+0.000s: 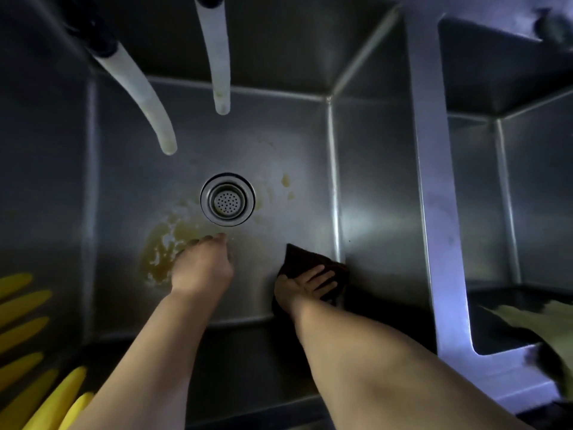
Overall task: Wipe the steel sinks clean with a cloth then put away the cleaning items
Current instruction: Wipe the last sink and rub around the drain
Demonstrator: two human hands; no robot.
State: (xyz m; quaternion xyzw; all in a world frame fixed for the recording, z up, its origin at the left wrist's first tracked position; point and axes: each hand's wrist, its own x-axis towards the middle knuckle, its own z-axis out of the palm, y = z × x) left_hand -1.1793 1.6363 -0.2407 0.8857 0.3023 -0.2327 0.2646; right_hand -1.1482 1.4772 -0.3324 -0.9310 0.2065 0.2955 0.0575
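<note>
Head view, looking down into a steel sink (372, 181) with a round strainer drain (227, 199) at mid-floor, two pale hoses (220, 57) hanging from above, yellow slats (28, 336) at lower left, and a second basin (527, 197) across the divider holding a yellowish rag (533, 318). Brownish-yellow residue (164, 243) smeared on the floor beside the drain, left hand (201, 265) resting on it, fingers bent down, gripping nothing. Right hand (307, 283) with fingers spread, pressing a dark cloth (307, 262) flat against the floor near the right wall.

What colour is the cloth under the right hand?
Dark brown, nearly black cloth, seen in the head view.
</note>
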